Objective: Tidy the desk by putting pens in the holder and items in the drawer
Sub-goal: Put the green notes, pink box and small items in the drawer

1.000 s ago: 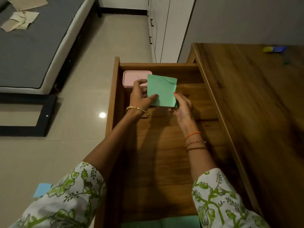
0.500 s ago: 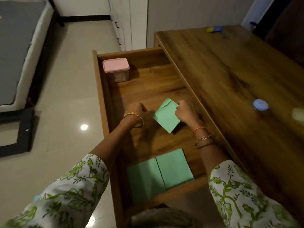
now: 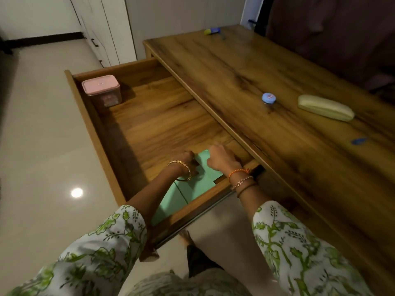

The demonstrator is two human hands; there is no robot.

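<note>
The wooden drawer (image 3: 94, 133) stands pulled out from the desk (image 3: 256, 67). At its near end both my hands hold a green envelope (image 3: 202, 162) low over other green envelopes (image 3: 188, 194) lying flat on the drawer floor. My left hand (image 3: 186, 160) grips the envelope's left edge with curled fingers. My right hand (image 3: 221, 159) curls over its right side, close to the desk's edge. Most of the held envelope is hidden by my hands.
A pink-lidded box (image 3: 100, 87) stands in the drawer's far left corner. On the desk lie a blue-lidded jar (image 3: 268, 98), a pale yellow case (image 3: 326, 107), a small blue item (image 3: 359, 141) and a yellow-blue item (image 3: 212, 30). Tiled floor lies to the left.
Both hands brought the green envelope from the drawer's far end, by the pink box, toward me and down onto the stack at the near end. The view swung right.
</note>
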